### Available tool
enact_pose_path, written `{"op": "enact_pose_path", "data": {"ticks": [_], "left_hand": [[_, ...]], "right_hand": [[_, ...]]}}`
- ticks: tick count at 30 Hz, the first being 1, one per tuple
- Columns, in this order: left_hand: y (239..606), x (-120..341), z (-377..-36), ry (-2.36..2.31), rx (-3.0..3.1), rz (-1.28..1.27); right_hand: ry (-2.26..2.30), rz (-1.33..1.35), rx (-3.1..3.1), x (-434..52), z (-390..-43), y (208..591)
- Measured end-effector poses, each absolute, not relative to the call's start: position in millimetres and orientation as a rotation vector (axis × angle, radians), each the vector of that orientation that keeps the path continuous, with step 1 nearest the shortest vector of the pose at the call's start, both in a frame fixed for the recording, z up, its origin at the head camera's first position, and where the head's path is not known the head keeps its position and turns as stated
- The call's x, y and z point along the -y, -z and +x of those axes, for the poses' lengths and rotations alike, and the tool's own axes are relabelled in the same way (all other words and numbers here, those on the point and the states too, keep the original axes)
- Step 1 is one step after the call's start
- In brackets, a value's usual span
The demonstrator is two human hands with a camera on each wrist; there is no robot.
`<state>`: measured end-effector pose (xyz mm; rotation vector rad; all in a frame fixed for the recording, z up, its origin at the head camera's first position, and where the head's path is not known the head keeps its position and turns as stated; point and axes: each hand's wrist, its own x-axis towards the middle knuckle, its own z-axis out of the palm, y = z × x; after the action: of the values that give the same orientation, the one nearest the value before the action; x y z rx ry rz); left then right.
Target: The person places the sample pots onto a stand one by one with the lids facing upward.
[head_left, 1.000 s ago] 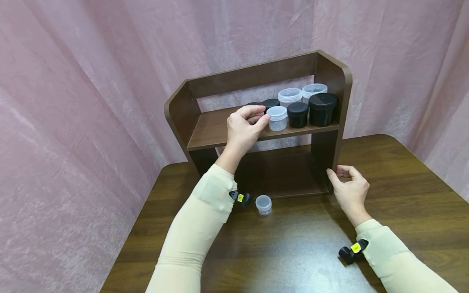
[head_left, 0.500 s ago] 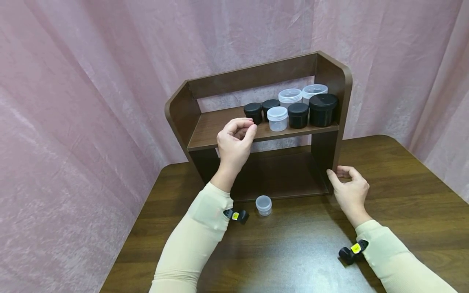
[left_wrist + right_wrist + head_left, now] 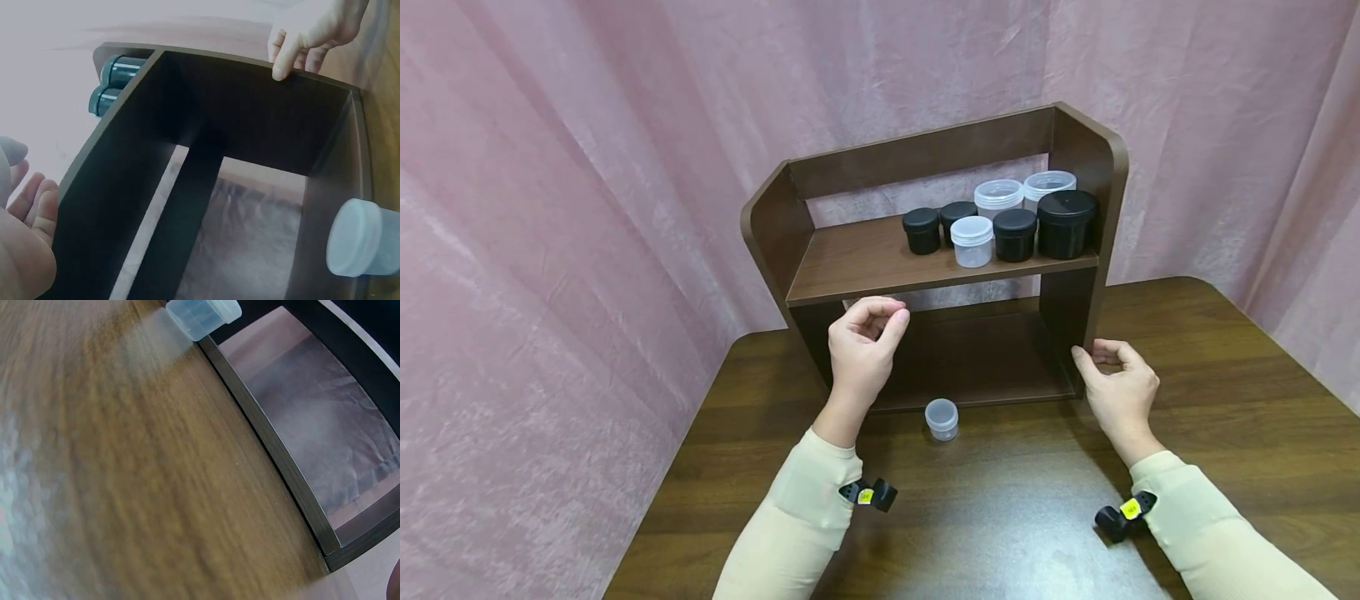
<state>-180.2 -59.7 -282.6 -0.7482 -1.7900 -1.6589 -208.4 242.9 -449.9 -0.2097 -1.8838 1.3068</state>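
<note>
My left hand [image 3: 861, 342] hovers in front of the brown two-tier shelf [image 3: 850, 287], fingers loosely curled and nothing between them. My right hand [image 3: 1120, 392] grips the front edge of the shelf's right side panel low down, with the thumb [image 3: 284, 62] on the edge and the fingers on the outer side. A small clear jar with a lid [image 3: 942, 419] stands on the table just before the shelf's base. On the upper tier, toward the right, are a clear jar [image 3: 972, 243], a small black jar [image 3: 922, 232], a large black jar [image 3: 1065, 225] and several others.
The brown wooden table [image 3: 1000, 508] carries the shelf near its back edge. Pink curtains [image 3: 625, 167] hang behind and to the left. A wrist camera [image 3: 880, 495] sticks out from the left sleeve, another camera [image 3: 1112, 521] from the right one.
My left hand has moved down and left, away from the clear jar on the upper tier, which stays put. My right hand keeps its grip on the side panel.
</note>
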Motion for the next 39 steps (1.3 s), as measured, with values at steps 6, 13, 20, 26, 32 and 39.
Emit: {"op": "enact_pose_path", "data": {"ticks": [6,13,20,26,32,39], "left_hand": [[303.7,73.0,-173.9,1.737,1.833,-0.659],[341.2,85.6,-183.6,1.800,1.941,-0.623],[386.0,98.1,-201.0,1.825,2.139,-0.603],[404.1,96.6,-204.3,1.739,2.374,-0.635],[415.3,91.0,-208.8,1.627,2.494,-0.637],[425.5,88.4,-210.2,1.546,2.595,-0.636]], "right_hand": [[-1.304,-0.224,1.887,-242.7,-207.9,451.1],[-1.303,-0.224,1.875,-242.9,-209.2,452.1],[-1.306,-0.214,1.862,-240.8,-211.3,451.8],[-1.315,-0.201,1.861,-239.6,-210.4,449.6],[-1.315,-0.209,1.848,-241.7,-210.4,449.7],[-1.312,-0.216,1.878,-243.4,-210.9,452.8]]}}
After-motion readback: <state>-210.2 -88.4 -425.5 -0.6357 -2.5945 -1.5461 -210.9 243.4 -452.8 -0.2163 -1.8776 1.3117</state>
